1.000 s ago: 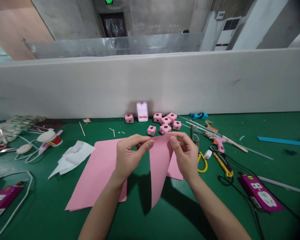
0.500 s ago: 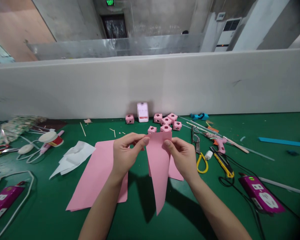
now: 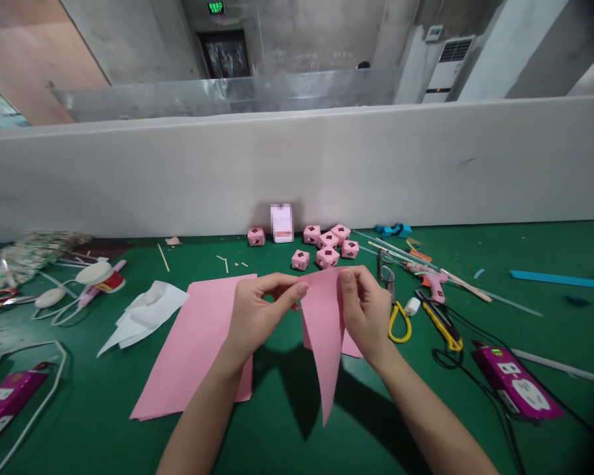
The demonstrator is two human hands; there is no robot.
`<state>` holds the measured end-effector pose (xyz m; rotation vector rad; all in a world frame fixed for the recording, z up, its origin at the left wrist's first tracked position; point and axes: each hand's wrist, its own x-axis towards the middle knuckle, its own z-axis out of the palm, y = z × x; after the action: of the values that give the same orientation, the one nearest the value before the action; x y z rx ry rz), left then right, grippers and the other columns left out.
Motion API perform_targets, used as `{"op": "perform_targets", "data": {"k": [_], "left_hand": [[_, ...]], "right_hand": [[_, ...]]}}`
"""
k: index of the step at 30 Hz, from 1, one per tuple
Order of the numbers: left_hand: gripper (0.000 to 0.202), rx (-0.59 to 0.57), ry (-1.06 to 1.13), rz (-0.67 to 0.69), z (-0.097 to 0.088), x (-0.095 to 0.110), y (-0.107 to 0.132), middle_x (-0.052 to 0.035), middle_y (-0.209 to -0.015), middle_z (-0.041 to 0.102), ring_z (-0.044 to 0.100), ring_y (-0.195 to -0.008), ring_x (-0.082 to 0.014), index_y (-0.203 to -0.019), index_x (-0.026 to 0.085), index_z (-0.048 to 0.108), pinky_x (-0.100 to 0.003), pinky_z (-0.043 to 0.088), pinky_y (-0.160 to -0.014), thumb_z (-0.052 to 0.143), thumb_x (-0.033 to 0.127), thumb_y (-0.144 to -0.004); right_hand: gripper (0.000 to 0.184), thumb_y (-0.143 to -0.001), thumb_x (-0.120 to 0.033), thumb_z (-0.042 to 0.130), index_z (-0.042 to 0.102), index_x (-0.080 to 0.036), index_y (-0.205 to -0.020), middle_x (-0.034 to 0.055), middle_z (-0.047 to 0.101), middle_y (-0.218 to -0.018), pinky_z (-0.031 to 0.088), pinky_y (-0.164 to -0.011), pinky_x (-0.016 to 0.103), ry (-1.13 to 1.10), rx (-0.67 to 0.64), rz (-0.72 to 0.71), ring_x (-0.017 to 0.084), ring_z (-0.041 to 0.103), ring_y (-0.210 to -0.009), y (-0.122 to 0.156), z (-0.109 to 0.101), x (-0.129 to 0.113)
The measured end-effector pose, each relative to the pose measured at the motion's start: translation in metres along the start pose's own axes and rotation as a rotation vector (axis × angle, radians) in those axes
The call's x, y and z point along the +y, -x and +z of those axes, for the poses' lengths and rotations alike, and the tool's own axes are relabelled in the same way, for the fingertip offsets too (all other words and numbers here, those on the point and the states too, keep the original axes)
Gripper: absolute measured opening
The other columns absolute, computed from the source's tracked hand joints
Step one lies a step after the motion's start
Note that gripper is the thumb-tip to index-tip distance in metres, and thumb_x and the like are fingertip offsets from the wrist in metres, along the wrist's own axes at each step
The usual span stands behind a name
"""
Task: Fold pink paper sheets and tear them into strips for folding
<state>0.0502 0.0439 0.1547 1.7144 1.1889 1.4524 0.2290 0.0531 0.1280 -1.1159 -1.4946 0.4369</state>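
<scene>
Watching remotely, I see the left hand (image 3: 260, 311) and right hand (image 3: 369, 315) pinching the pink sheet (image 3: 325, 323) near its top edge, centre of the frame. Uneven pulling could crease or tear it.

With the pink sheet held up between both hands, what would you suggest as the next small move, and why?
I would perhaps lower the held pink sheet onto the green table: the left hand and right hand are both at its upper part, while its lower end hangs loose in a point, so the tabletop might support it better.
</scene>
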Motion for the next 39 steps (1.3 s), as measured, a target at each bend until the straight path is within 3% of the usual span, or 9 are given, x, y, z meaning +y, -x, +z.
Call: {"op": "perform_targets", "data": {"k": [6,10,14,18,23,26,34,39], "left_hand": [[0.011,0.001,-0.002,-0.022,0.002,0.001,0.002,0.0021,-0.064,0.069,0.062,-0.051,-0.0096,-0.077,0.021,0.075,-0.021,0.051,-0.051,0.076,0.031,-0.082],[0.012,-0.037,0.095,-0.023,0.003,0.001,0.001,0.0017,-0.065,0.069,0.064,-0.054,-0.0101,-0.077,0.02,0.072,-0.02,0.053,-0.052,0.076,0.03,-0.082],[0.014,-0.163,0.189,-0.082,0.001,0.001,-0.001,0.0012,-0.068,0.069,0.067,-0.058,-0.011,-0.079,0.019,0.069,-0.019,0.053,-0.053,0.078,0.029,-0.08],[0.016,-0.312,0.128,-0.175,0.0,0.002,-0.002,0.0006,-0.067,0.068,0.066,-0.06,-0.0106,-0.076,0.018,0.069,-0.017,0.051,-0.051,0.073,0.031,-0.084],[0.019,-0.23,0.098,-0.246,-0.002,0.001,-0.005,0.0006,-0.065,0.067,0.065,-0.059,-0.0107,-0.074,0.016,0.069,-0.018,0.052,-0.054,0.073,0.032,-0.084],[0.021,-0.194,0.077,-0.273,-0.005,-0.001,-0.007,0.0004,-0.062,0.066,0.067,-0.059,-0.012,-0.072,0.016,0.068,-0.019,0.053,-0.055,0.073,0.033,-0.083],[0.02,-0.127,0.095,-0.279,-0.003,-0.004,-0.008,0.002,-0.061,0.065,0.066,-0.057,-0.0099,-0.07,0.016,0.068,-0.017,0.054,-0.056,0.076,0.031,-0.081],[0.017,-0.162,0.202,-0.233,-0.001,-0.006,-0.009,0.0018,-0.061,0.067,0.065,-0.055,-0.0101,-0.072,0.017,0.069,-0.018,0.054,-0.054,0.076,0.03,-0.081]], "right_hand": [[0.028,-0.101,-0.041,0.043,0.06,-0.022,-0.091,-0.0033,0.054,-0.062,0.032,-0.05,0.025,0.073,0.031,-0.053,0.012,0.046,-0.05,0.001,0.004,0.004],[0.029,-0.102,-0.041,0.042,0.059,-0.021,-0.089,-0.0041,0.049,-0.06,0.031,-0.05,0.025,-0.026,-0.015,-0.002,0.012,0.043,-0.051,-0.001,0.007,0.008],[0.032,-0.101,-0.044,0.044,0.058,-0.02,-0.085,-0.0024,0.051,-0.067,0.033,-0.053,0.025,-0.176,-0.068,0.107,0.012,0.045,-0.06,-0.005,0.008,0.009],[0.036,-0.099,-0.049,0.047,0.055,-0.02,-0.08,-0.0022,0.05,-0.069,0.034,-0.054,0.024,-0.283,-0.063,0.178,0.012,0.043,-0.061,-0.008,0.01,0.01],[0.036,-0.092,-0.057,0.055,0.053,-0.022,-0.081,-0.005,0.044,-0.064,0.031,-0.046,0.022,-0.556,-0.237,0.389,0.01,0.036,-0.052,-0.011,0.014,0.017],[0.036,-0.089,-0.057,0.059,0.054,-0.022,-0.081,-0.0034,0.05,-0.069,0.035,-0.05,0.022,-0.569,-0.339,0.381,0.011,0.043,-0.057,-0.012,0.016,0.02],[0.036,-0.092,-0.056,0.056,0.052,-0.022,-0.081,-0.0047,0.044,-0.065,0.028,-0.047,0.023,-0.45,-0.308,0.302,0.01,0.036,-0.053,-0.009,0.018,0.021],[0.034,-0.09,-0.056,0.06,0.056,-0.023,-0.086,-0.004,0.053,-0.067,0.036,-0.047,0.022,-0.613,-0.313,0.417,0.01,0.045,-0.052,-0.009,0.014,0.013]]}}
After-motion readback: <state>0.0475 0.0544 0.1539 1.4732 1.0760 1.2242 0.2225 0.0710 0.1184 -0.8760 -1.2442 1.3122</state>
